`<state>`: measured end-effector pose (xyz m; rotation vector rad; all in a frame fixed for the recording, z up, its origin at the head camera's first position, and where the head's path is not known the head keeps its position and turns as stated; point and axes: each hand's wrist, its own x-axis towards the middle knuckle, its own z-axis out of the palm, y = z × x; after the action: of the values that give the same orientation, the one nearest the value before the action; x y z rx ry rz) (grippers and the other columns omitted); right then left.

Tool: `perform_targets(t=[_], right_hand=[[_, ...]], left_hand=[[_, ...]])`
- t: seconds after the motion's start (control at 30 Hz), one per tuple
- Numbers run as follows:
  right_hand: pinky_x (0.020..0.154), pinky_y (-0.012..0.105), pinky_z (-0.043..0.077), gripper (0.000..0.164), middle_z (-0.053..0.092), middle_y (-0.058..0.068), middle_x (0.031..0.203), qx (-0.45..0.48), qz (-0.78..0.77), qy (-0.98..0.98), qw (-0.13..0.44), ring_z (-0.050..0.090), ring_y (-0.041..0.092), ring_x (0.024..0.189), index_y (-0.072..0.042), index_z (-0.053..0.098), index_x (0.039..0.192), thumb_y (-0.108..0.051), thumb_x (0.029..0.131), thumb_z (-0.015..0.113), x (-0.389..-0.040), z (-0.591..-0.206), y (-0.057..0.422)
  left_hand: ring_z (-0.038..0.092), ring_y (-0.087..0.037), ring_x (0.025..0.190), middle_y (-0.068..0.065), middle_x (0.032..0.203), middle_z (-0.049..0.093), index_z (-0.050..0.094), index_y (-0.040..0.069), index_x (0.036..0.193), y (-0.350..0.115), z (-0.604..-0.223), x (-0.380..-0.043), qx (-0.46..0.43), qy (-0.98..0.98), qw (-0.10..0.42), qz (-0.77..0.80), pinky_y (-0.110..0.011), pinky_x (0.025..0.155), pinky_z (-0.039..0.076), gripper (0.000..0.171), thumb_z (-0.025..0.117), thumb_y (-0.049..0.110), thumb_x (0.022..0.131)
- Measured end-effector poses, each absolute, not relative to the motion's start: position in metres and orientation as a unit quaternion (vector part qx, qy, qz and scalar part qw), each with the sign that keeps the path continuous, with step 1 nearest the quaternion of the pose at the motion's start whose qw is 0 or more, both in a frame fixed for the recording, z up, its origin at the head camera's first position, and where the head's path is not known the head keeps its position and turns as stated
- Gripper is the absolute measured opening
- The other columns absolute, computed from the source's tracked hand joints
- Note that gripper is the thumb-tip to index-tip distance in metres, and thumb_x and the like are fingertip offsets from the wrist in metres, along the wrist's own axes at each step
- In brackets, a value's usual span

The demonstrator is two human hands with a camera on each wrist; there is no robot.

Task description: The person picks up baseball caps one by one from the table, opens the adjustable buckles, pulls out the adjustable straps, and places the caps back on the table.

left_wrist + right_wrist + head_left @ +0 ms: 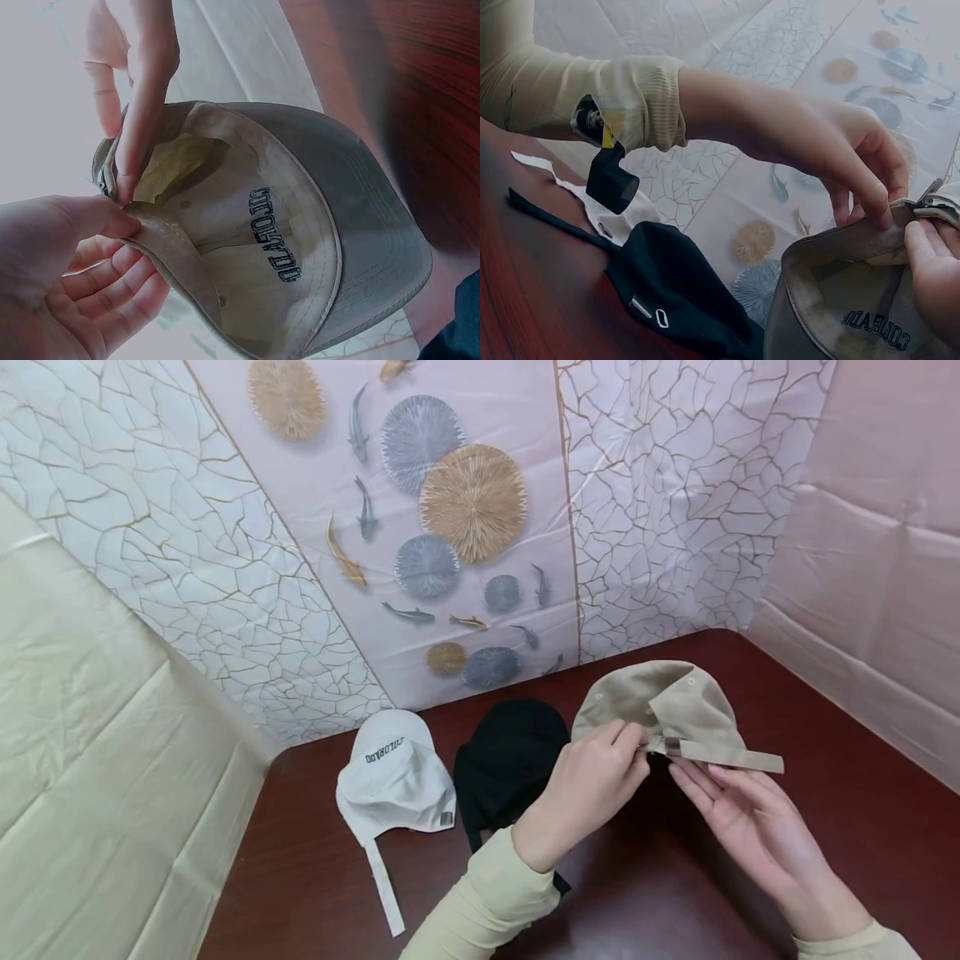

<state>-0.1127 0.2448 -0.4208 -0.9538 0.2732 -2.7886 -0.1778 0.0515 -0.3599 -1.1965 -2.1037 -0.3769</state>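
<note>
A khaki baseball cap (pixel 697 706) is held up above the table, its inside and back strap facing me. My left hand (pixel 596 781) pinches the rear edge between thumb and curled fingers; in the left wrist view this hand (pixel 67 277) has its thumb on the inner band. On the other side of the opening, my right hand (pixel 757 831) holds the edge by the metal buckle (pixel 672 747), under the loose strap end (pixel 750 760). Reversed lettering (pixel 271 236) shows inside the crown. In the right wrist view, my right hand (pixel 937 270) is partly cut off.
A white cap (pixel 397 777) with dark lettering lies at the left of the dark red table (pixel 300 860), its strap hanging loose toward me. Beside it lies a black cap (pixel 517 752), partly behind my left arm. Patterned cloth walls (pixel 675 510) enclose the table's back and sides.
</note>
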Motion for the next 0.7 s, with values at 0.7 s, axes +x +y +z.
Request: perform_targets(t=[0.7], right_hand=[[0.106,0.043,0.043,0.044,0.057,0.028,0.135,-0.257,-0.960,0.103,0.031,0.056,0.037,0.127,0.014,0.054,0.134,0.004,0.108,0.020,-0.1198,-0.4221,0.2373]], left_hand=[[0.062,-0.009,0.075,0.005,0.084,0.060,0.065,0.013,0.096,0.0507,-0.3637,-0.1755,-0.463,-0.802,0.346,-0.149,-0.020,0.058,0.051,0.006,0.064,0.012,0.091]])
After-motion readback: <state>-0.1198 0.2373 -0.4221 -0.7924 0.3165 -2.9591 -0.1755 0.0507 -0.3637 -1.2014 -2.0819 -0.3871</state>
